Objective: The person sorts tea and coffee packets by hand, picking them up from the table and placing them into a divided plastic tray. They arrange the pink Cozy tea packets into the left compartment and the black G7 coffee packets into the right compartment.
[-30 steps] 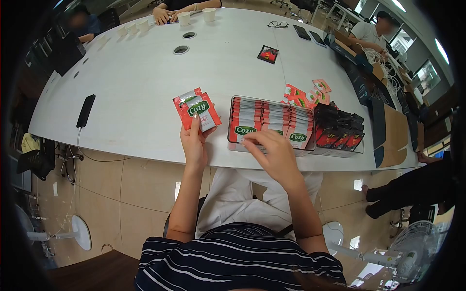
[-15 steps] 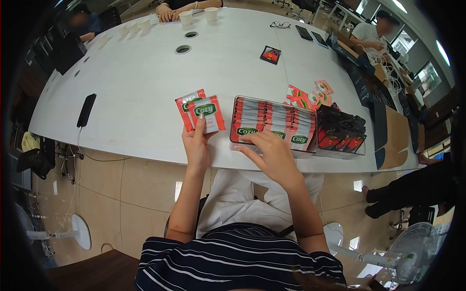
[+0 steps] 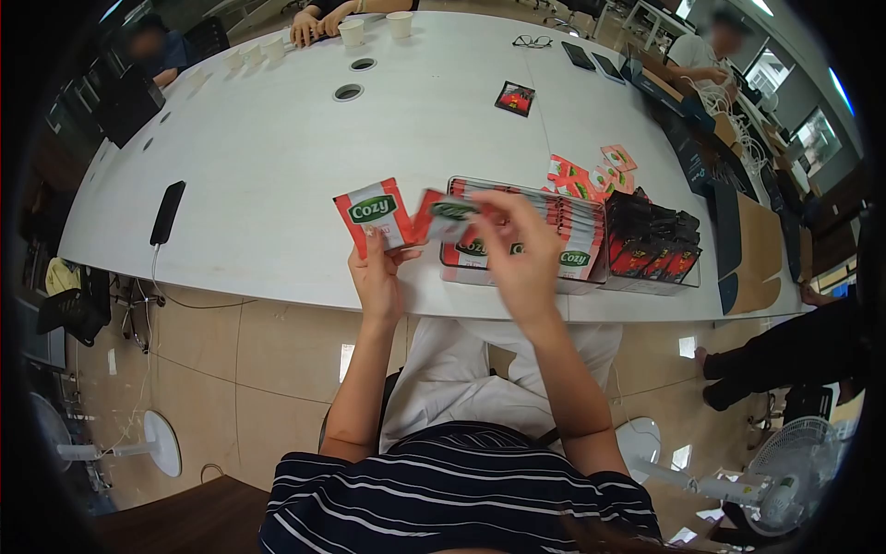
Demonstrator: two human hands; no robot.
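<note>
My left hand (image 3: 376, 282) grips a red and white Cozy tea sachet (image 3: 373, 209), its thumb pressed on the front below the green logo. Blurred by motion, a second Cozy sachet (image 3: 445, 216) is pinched in my right hand (image 3: 524, 258), tilted, its left edge right by the first one. Behind and below the right hand stands a clear plastic box (image 3: 466, 275) packed with rows of upright Cozy sachets (image 3: 576, 258); my fingers hide part of its middle. Against its right side sits another clear box (image 3: 685, 278) full of black and red packets (image 3: 651, 242).
Loose red and pink sachets (image 3: 595, 175) lie behind the boxes. One black and red packet (image 3: 514, 99) rests farther back. A phone on a cable (image 3: 167, 212) is at left. Paper cups (image 3: 352, 33), glasses (image 3: 532, 42) and open cartons (image 3: 752, 245) line the far and right sides.
My right hand has risen from the front of the box and now holds a sachet near my left hand. Two fanned sachets showed in my left hand before; one shows there now.
</note>
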